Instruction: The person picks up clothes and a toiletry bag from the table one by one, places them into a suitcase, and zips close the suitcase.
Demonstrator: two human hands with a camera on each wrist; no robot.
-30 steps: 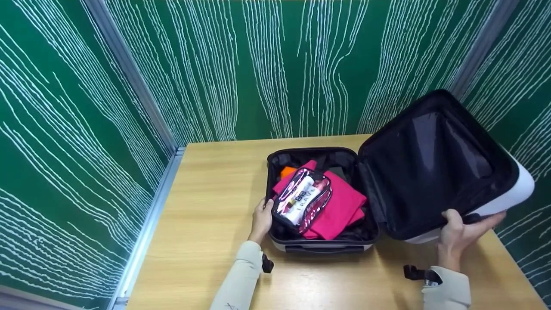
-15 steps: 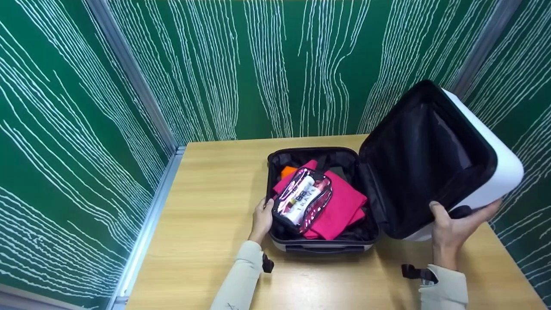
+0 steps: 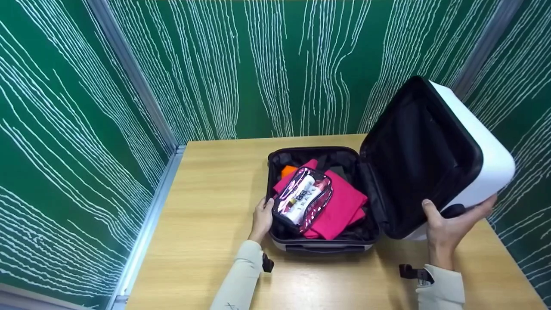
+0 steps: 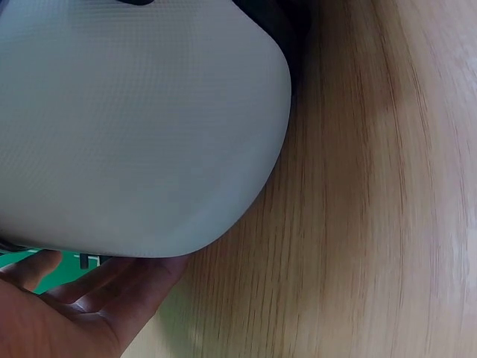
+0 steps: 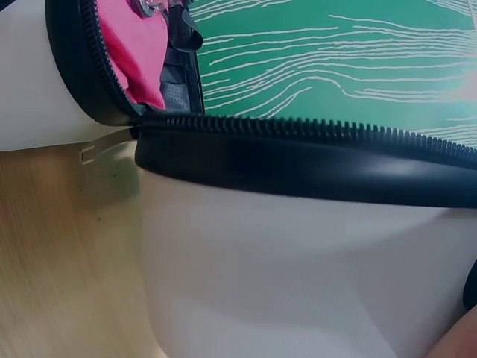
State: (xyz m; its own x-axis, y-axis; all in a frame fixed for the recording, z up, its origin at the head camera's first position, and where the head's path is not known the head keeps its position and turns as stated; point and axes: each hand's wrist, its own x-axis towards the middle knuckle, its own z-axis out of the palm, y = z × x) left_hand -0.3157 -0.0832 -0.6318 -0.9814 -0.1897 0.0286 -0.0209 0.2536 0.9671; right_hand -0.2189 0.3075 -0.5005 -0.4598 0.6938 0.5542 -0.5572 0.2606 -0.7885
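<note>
On the pale wood-grain counter (image 3: 215, 193), the left hand (image 3: 261, 219) is resting against the left wall of the white-shelled, black-lined suitcase (image 3: 318, 149), grip released, fingers straight. Inside, a clear, black-trimmed plastic pouch (image 3: 301, 200) is lying on folded bright-pink cloth (image 3: 342, 200). Rightward, the suitcase's white lid (image 3: 424, 155) is tilting outward, and the right hand (image 3: 447, 230) is grasping its near edge, thumb inside!

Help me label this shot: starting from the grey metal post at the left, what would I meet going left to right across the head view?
Grey metal post → left hand → clear travel pouch → suitcase's raised lid.
</note>
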